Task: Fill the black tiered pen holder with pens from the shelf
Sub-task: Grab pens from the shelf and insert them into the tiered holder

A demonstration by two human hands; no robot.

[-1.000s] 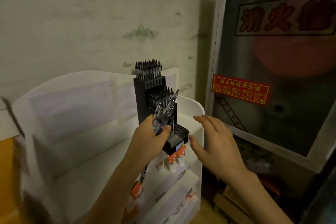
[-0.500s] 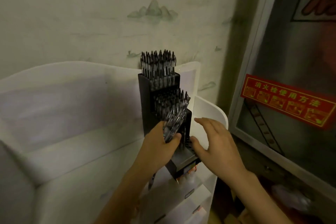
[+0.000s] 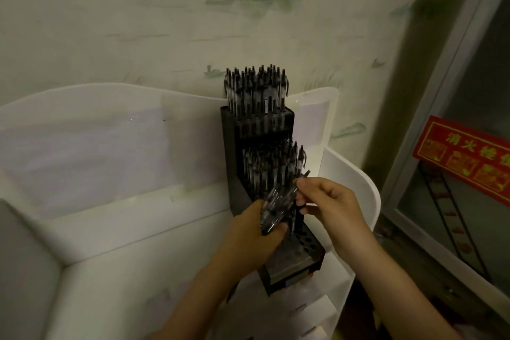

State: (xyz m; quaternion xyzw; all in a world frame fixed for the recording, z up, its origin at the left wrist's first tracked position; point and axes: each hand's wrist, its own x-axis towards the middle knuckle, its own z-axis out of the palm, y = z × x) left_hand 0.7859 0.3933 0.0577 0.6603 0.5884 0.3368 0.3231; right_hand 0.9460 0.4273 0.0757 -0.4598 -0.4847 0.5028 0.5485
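The black three-tiered plastic pen holder [image 3: 271, 196] stood on the white shelf [image 3: 356, 174], top two tiers full, near tier mostly empty holes; left hand [image 3: 254, 232] gripped a bundle of clear-barrelled pens [image 3: 276, 208], right hand [image 3: 331, 204] pinched one

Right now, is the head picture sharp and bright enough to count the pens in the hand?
Head view: dim, greenish light, soft overall; the bundle of pens in the left hand is smeared by motion blur, so no count; the right hand pinches one pen; the holder is dark, though its empty front holes still show.
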